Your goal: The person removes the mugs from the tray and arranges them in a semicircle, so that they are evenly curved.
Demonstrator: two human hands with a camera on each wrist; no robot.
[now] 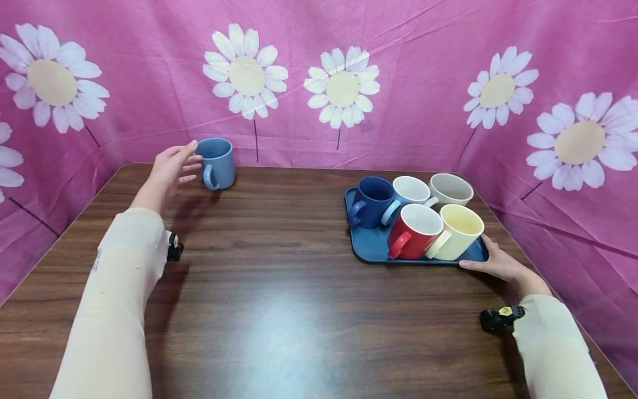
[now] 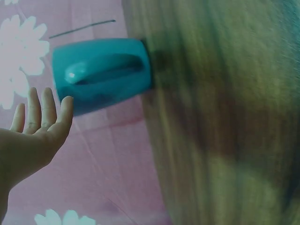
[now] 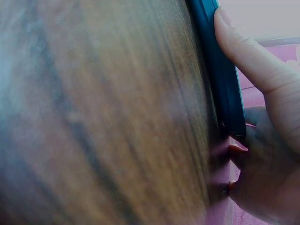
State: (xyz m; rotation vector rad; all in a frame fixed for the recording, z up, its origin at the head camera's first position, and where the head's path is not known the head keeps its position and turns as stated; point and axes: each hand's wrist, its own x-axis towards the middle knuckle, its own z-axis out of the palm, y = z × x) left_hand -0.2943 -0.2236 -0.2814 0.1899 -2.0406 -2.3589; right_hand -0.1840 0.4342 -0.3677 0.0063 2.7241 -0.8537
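At the table's back left stands a grey-blue mug [image 1: 219, 163], upright with its handle facing forward. My left hand [image 1: 171, 166] is beside its rim on the left, fingers loosely extended; in the left wrist view the fingers are spread near the mug [image 2: 103, 75], and whether they touch it I cannot tell. On the right, my right hand [image 1: 498, 263] grips the front right corner of a dark blue tray [image 1: 369, 252]. Its thumb [image 3: 253, 58] lies on the tray's edge, with the other fingers bent at the side and partly hidden.
The tray carries several mugs: navy [image 1: 370, 205], light blue [image 1: 408, 191], grey [image 1: 451, 188], red [image 1: 416, 235] and pale yellow [image 1: 458, 233]. Brown wood-grain table [image 1: 279, 266] surface lies between both arms. A pink flowered cloth [image 1: 309, 144] hangs along the back and sides.
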